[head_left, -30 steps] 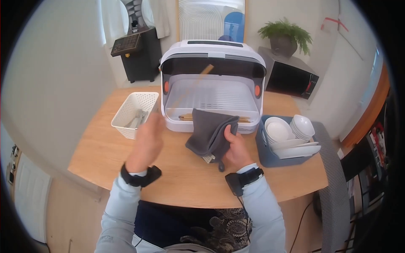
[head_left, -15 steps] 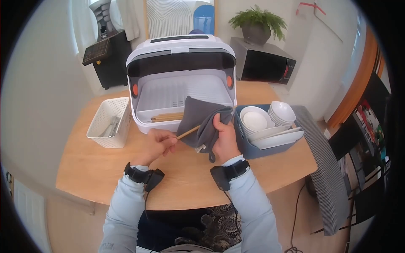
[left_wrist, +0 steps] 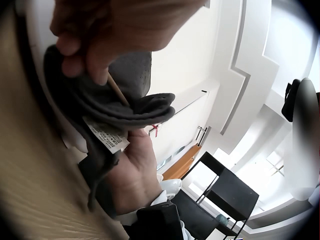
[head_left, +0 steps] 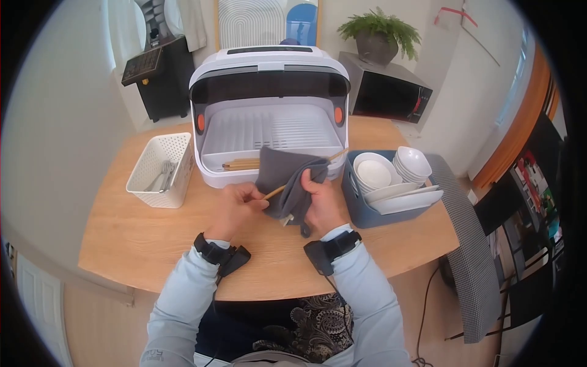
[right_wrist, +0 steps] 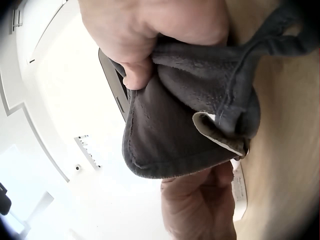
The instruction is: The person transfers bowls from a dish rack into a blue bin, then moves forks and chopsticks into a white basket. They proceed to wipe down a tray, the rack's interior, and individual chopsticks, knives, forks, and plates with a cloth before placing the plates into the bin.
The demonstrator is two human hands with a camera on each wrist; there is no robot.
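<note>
My left hand (head_left: 234,209) pinches the near end of a wooden chopstick (head_left: 274,192) between thumb and fingers. Folded about the middle of that chopstick is a grey cloth (head_left: 281,168), gripped by my right hand (head_left: 325,207) with the thumb on top. The far end sticks out of the cloth toward the upper right. A white label (left_wrist: 106,135) and a hanging loop show on the cloth in the left wrist view. Behind the cloth, more chopsticks (head_left: 240,164) lie in the front trough of a white dish dryer (head_left: 214,178), whose dark lid is raised.
Left of the dryer stands a white perforated basket (head_left: 139,174) with forks and other cutlery. On the right, a blue-grey tub (head_left: 367,211) holds white bowls (head_left: 411,164) and plates (head_left: 406,200). A microwave (head_left: 391,92) with a potted fern is behind.
My left hand came down and right with the chopstick, bringing it into the cloth. Since half a second ago the chopstick's far end has come out beyond the cloth. The head view has shifted.
</note>
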